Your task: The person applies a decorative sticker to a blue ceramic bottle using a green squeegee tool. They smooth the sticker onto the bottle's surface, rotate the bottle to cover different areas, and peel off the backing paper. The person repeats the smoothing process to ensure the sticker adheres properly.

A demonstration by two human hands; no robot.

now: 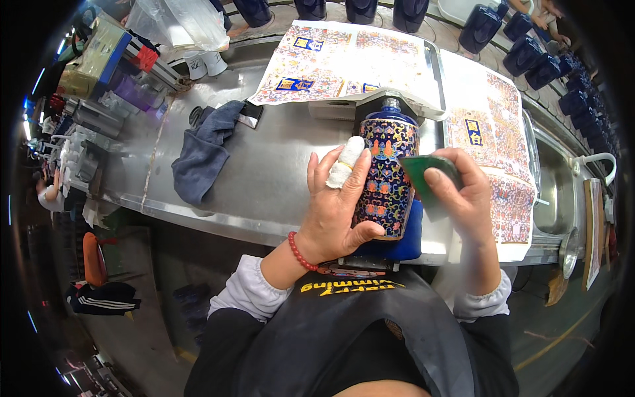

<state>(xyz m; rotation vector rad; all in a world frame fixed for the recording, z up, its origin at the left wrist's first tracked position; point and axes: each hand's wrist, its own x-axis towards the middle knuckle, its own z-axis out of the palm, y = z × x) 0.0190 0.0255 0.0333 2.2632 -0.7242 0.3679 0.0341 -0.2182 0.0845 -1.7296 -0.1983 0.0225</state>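
A dark blue bottle (385,178) with a colourful floral pattern lies at the middle of the steel table, its bare neck pointing away from me. Against its left side rests my left hand (334,210), fingers stretched and spread, thumb by the bottle's base. White wrapping (346,163) covers one of its fingers. My right hand (466,192) pinches a green scraper (426,178), slightly blurred, between thumb and fingers. The scraper's edge is over the bottle's right side; whether it touches is unclear. Blue padding (413,231) shows under the bottle's near end.
Printed pattern sheets (334,59) lie beyond the bottle, and more sheets (493,132) on the right. A grey-blue cloth (206,152) lies left on the steel table (142,169). Several blue bottles (479,30) stand along the far side. A sink (554,178) is at right.
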